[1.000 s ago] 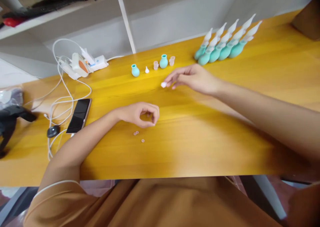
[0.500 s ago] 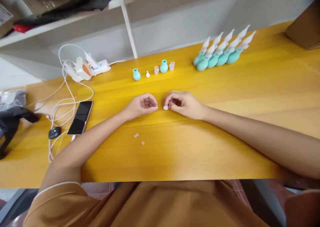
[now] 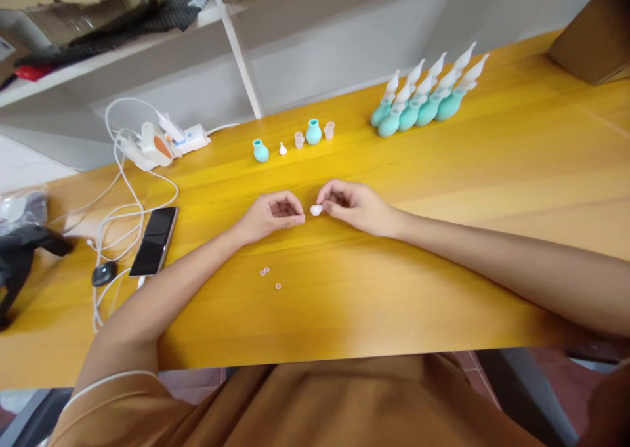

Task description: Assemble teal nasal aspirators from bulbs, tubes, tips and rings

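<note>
We have the front edge of the counter [image 3: 374,316] running just before the person's brown shirt [image 3: 335,401], and between it and the hands a broad stretch of wood, with three tiny rings [image 3: 278,287] nearer the left forearm. Behind the hands, a strip of wood separates them from a loose row of small parts; to our right the counter widens toward a cardboard box [image 3: 590,33], while on our left a phone [image 3: 154,241] and looping white cables [image 3: 142,204] crowd the left arm. The small white piece [image 3: 315,210] sits at the fingertips of the right hand [image 3: 355,207], pinched by its right end, its free end pointing at the left hand [image 3: 273,215] across a slim gap. The left fingers are drawn into a narrow pinch; we cannot tell whether anything tiny lies between them. The white piece looks smooth and flared. In the row behind we see two matte teal bulbs [image 3: 314,132] with round bodies and open necks, a white cone [image 3: 283,149] with its narrow tip up, and two translucent pinkish cups [image 3: 329,130]. Farther right, bulbs fitted with pointed, frosted tops [image 3: 447,79] stand packed together, their tips leaning right. The counter is glossy, honey-yellow wood with faint grain.
</note>
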{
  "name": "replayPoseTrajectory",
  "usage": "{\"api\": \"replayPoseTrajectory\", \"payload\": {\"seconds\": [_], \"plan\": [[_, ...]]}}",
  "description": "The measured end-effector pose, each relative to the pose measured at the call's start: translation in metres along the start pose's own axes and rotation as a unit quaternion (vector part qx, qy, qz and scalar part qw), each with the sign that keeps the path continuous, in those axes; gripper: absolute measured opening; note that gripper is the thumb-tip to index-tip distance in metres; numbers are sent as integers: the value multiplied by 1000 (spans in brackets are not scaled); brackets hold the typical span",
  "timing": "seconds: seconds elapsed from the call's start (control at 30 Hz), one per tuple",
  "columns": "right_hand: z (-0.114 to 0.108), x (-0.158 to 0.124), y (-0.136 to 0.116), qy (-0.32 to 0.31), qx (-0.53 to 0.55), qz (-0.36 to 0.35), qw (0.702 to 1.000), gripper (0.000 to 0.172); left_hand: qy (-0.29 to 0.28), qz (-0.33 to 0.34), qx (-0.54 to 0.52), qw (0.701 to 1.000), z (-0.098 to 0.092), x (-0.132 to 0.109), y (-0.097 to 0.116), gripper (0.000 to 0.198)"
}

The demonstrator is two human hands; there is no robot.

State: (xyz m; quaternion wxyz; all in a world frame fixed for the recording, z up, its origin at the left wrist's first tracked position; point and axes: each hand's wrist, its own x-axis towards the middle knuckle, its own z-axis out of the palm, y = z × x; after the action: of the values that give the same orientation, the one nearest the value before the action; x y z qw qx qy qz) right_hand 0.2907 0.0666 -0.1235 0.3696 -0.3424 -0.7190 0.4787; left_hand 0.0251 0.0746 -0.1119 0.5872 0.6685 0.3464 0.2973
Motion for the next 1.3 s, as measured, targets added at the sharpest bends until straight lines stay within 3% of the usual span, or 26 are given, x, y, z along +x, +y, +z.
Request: {"api": "replayPoseTrajectory", "payload": {"seconds": [0.1,0.23,0.43,0.9,1.3], "plan": [[7,-2,-6,42,116,57,991,35,-5,-1,-8,1000,0,-1,1,45],[12,-6,-10,45,154,60,985,40,3,2,-27,1000,1,-2,1,44],[12,-9,-7,10,145,58,988,42,28,23,-24,999,3,-3,-1,47],[19,-10,-3,0,90,38,995,38,94,106,16,990,7,-4,2,45],[21,-14,-8,-11,83,15,996,37,70,123,21,990,7,-6,4,45]]}}
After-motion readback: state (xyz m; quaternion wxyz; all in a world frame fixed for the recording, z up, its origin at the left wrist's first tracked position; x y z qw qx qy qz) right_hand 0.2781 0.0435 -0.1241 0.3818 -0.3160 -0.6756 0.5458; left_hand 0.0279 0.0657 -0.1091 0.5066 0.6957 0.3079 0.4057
